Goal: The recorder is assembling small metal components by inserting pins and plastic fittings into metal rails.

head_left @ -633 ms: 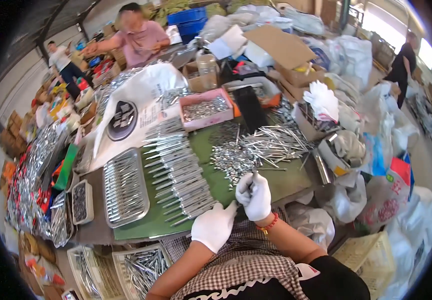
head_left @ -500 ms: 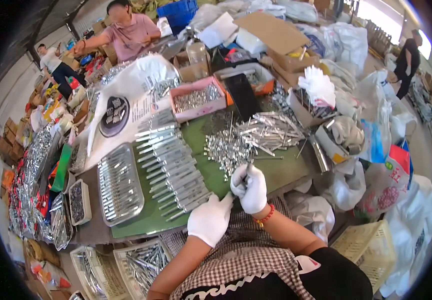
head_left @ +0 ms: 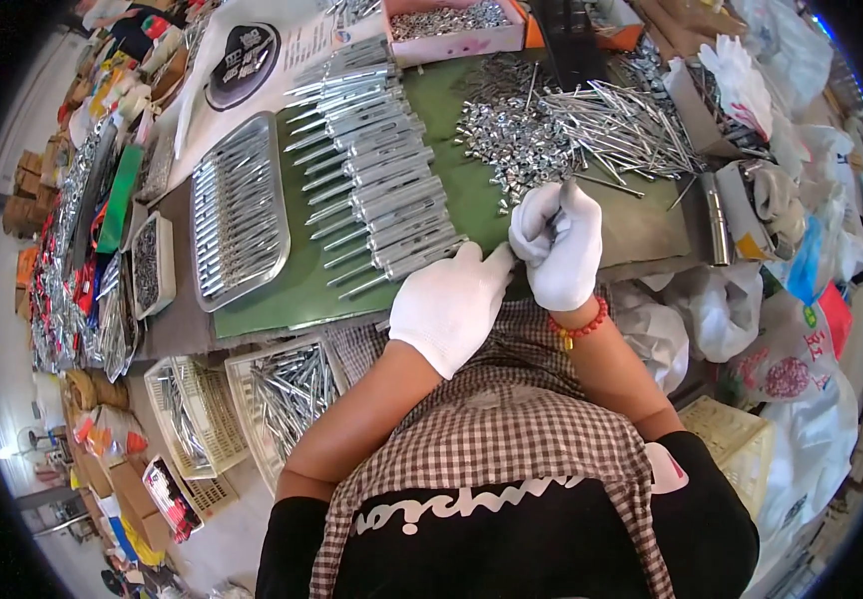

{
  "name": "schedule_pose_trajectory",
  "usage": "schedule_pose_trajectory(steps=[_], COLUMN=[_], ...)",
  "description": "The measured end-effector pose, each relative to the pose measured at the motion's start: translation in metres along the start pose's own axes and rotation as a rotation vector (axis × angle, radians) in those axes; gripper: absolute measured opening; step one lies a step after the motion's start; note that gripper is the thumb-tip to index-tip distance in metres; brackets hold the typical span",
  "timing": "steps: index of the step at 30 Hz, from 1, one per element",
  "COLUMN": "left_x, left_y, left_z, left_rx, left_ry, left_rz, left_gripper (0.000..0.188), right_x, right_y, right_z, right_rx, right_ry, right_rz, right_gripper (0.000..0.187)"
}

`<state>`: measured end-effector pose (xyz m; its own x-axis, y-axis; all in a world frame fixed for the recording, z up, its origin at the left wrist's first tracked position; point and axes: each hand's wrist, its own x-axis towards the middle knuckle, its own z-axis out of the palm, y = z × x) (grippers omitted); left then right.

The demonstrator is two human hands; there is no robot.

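Note:
Both my hands wear white gloves and meet at the near edge of the green work surface (head_left: 252, 317). My left hand (head_left: 448, 311) is closed, its fingers pointing toward the right; a small metal end peeks out by its wrist side, the rest hidden. My right hand (head_left: 561, 250) is curled in a pinch just beside it, and what it holds is hidden. Left of them lies a long overlapping row of metal sleeve anchors (head_left: 391, 190), the nearest touching or close to my left fingertips. Beyond my right hand are a heap of small metal nuts (head_left: 511, 145) and a pile of long metal pins (head_left: 621, 130).
A clear tray (head_left: 280, 240) of lined-up anchors and a small white box (head_left: 167, 290) of dark bits stand left. A pink box (head_left: 451, 45) is at the back, a phone-like black slab (head_left: 571, 45) beside it. Crates (head_left: 242, 399) sit below; a metal cylinder (head_left: 716, 225) stands right.
The view has tilted down, so the table sits higher in the picture and the people behind it are mostly out of sight. My hands stay close together in similar closed poses.

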<state>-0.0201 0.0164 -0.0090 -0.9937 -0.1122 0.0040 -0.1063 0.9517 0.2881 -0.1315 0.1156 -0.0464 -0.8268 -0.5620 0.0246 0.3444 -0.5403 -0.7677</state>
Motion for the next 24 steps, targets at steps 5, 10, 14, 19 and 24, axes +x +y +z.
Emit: schedule_pose_trajectory(steps=[5,10,14,19,24], left_x=[0.009,0.017,-0.042,-0.192,-0.291], left_y=[0.005,0.006,-0.013,-0.071,-0.102], left_z=[-0.004,0.000,0.004,0.037,0.069], left_rx=[0.077,0.137,-0.062,0.028,0.294], left_ry=[-0.036,-0.022,0.084,0.286,0.068], left_rz=[0.023,0.089,-0.081,-0.673,-1.028], left_gripper=[0.015,0.011,0.018,0.022,0.023], right_x=[-0.005,-0.001,0.002,0.000,-0.003], right_y=[0.006,0.000,-0.010,-0.014,-0.011], right_z=[-0.005,-0.022,-0.019,-0.021,-0.015], right_rx=[0.004,0.201,0.223,0.172,0.063], right_ry=[-0.043,-0.030,-0.061,-0.076,-0.081], right_rz=[-0.091,-0.071,-0.045,0.002,-0.033], right_gripper=[0.054,0.050,0.050,0.051,0.051])
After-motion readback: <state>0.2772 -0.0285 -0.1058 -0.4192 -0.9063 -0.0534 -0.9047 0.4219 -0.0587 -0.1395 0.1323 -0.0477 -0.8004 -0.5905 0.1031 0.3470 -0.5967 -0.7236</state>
